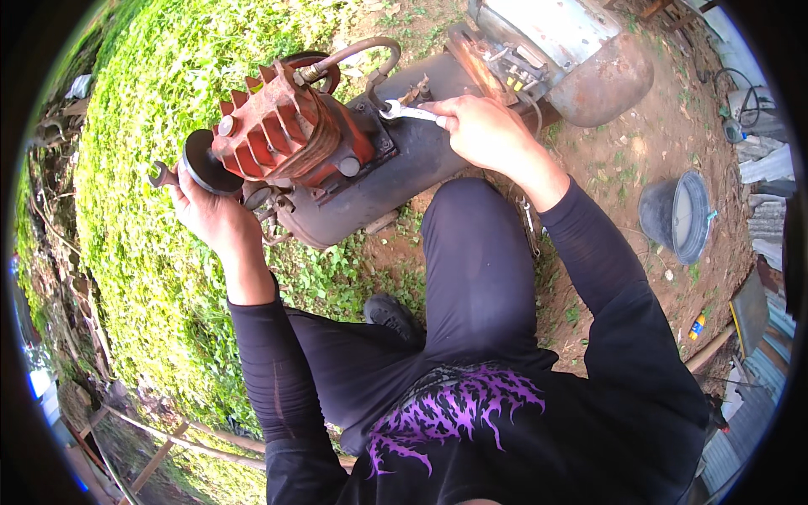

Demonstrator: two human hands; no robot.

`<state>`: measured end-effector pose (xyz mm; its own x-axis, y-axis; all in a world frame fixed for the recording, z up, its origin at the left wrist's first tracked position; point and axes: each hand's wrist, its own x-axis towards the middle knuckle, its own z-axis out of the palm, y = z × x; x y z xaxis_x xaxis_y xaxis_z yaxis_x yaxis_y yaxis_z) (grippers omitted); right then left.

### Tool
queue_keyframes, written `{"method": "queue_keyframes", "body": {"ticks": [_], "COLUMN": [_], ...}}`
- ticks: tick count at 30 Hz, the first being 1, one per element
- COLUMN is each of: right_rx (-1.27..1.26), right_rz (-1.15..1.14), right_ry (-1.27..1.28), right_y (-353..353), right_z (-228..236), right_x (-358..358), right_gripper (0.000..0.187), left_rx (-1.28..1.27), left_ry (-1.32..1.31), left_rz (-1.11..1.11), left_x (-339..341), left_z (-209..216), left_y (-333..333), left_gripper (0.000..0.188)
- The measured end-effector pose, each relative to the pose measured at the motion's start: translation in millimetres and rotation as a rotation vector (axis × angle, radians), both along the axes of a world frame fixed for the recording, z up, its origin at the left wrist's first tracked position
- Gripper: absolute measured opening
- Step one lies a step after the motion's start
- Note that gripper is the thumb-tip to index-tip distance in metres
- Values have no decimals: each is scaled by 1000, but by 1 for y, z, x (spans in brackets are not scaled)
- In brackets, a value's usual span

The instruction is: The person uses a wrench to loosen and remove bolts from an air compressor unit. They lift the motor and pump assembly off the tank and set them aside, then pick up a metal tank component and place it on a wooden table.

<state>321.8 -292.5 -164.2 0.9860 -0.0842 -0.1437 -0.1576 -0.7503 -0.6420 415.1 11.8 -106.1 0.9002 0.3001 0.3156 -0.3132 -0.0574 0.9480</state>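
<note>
A rusty red finned compressor head [273, 126] sits on a long dark tank [370, 198] in front of me. My right hand [488, 133] is closed round a silver open-end wrench [412, 113]. That wrench's jaw reaches a fitting beside the head, below a curved pipe [362, 46]. At the head's left end, my left hand [215, 220] grips a second, darker wrench [161, 175], whose open jaw pokes out past the fingers. Most of its shaft is hidden. The same hand is close against a black round disc-shaped part [208, 163]; whether it touches cannot be told.
A worn metal cylinder [555, 34] and a rounded rusty housing [602, 80] stand beyond the tank. Another wrench [528, 225] lies by my right knee. A dark bucket [676, 217] rests on bare soil at right, near corrugated sheets [770, 202]. Leafy plants [143, 252] cover the left side.
</note>
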Motion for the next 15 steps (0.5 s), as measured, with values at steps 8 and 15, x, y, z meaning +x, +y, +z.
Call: {"method": "queue_keyframes", "body": {"ticks": [8, 15], "right_rx": [-106, -11], "right_rz": [54, 113], "right_ry": [80, -19], "right_y": [-19, -28], "right_z": [17, -16], "right_x": [4, 17], "right_gripper": [35, 34], "left_rx": [72, -99], "left_ry": [29, 48], "left_rz": [9, -14], "left_x": [0, 4], "left_z": [-1, -5], "left_y": [6, 2], "left_gripper": [30, 29]}}
